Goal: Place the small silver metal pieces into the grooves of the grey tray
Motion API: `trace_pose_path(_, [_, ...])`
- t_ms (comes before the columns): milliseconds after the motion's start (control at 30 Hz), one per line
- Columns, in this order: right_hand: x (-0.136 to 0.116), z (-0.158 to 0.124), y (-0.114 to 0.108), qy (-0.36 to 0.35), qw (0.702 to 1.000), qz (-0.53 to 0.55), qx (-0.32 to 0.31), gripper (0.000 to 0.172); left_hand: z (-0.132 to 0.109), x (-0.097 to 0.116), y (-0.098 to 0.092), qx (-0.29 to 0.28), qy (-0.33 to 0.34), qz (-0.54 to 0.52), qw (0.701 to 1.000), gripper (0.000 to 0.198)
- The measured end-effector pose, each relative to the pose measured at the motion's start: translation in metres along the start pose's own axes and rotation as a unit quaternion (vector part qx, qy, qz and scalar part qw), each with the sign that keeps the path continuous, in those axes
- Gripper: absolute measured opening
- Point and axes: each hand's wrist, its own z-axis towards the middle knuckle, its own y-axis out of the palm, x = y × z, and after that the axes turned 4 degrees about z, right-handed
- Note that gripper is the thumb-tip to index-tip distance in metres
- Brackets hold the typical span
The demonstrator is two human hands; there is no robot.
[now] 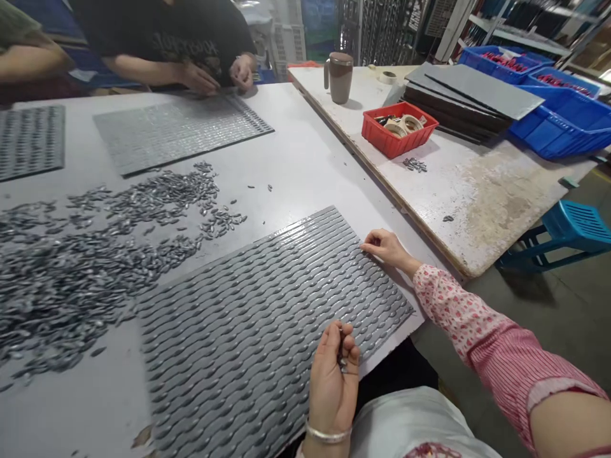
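A grey panel (248, 299) with rows of wavy ridges and oval bumps lies on the white table in front of me. Over its near edge my left hand (333, 375), with a bracelet at the wrist, is palm up with curled fingers. It holds a few small grey oval pieces (342, 362). At the panel's right edge my right hand (387, 248) is closed in a pinch, fingertips at one of the rows. Whatever the fingertips hold is too small to make out. Loose grey oval pieces (90, 273) lie in a wide heap left of the panel.
Across the table (296, 162), a person's hands (203, 76) are at another panel (176, 130). A third panel (31, 140) lies far left. The side table holds a mug (340, 76), a red bin (398, 137), stacked sheets (482, 92) and blue bins (563, 121). A blue stool (575, 222) stands right.
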Motion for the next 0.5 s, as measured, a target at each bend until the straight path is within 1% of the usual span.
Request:
trace_pose_path(33, [-0.01,-0.006,0.001,0.002,0.999,0.035,-0.002,0.017,0.0,0.0,0.0,0.006,0.002,-0.002,1.0,0.007])
trace_pose_path(67, [-0.021,-0.013,0.003,0.0,0.997,0.075,-0.02,0.018,0.001,0.0,0.0,0.01,0.004,-0.005,1.0,0.006])
trace_pose_path(100, [-0.034,-0.021,0.005,-0.01,0.992,0.113,-0.058,0.019,0.002,0.0,0.0,0.012,0.004,-0.011,1.0,0.006])
trace_pose_path(133, [-0.047,-0.029,0.007,-0.027,0.982,0.146,-0.114,0.019,0.003,0.0,0.0,0.012,0.006,-0.018,1.0,0.005])
trace_pose_path(167, [-0.06,-0.037,0.009,-0.054,0.967,0.172,-0.18,0.019,0.005,0.0,0.0,0.012,0.008,-0.027,1.0,0.005])
trace_pose_path(200, [-0.071,-0.044,0.011,-0.083,0.951,0.187,-0.23,0.019,0.006,0.0,0.0,0.012,0.012,-0.036,0.999,0.005])
trace_pose_path(233, [-0.081,-0.05,0.014,-0.11,0.938,0.193,-0.267,0.018,0.007,0.001,0.0,0.01,0.016,-0.045,0.999,0.005])
trace_pose_path(267, [-0.089,-0.055,0.018,-0.134,0.93,0.191,-0.284,0.018,0.008,0.001,-0.001,0.008,0.024,-0.053,0.998,0.004])
trace_pose_path(300, [-0.094,-0.058,0.021,-0.152,0.929,0.182,-0.285,0.017,0.008,0.001,-0.001,0.006,0.033,-0.06,0.998,0.004])
trace_pose_path(367, [-0.1,-0.062,0.03,-0.175,0.936,0.15,-0.267,0.016,0.01,0.002,-0.003,0.004,0.052,-0.074,0.996,0.003])
trace_pose_path(500, [-0.101,-0.06,0.044,-0.193,0.945,0.106,-0.242,0.012,0.012,0.004,-0.007,-0.007,0.07,-0.108,0.992,0.004])
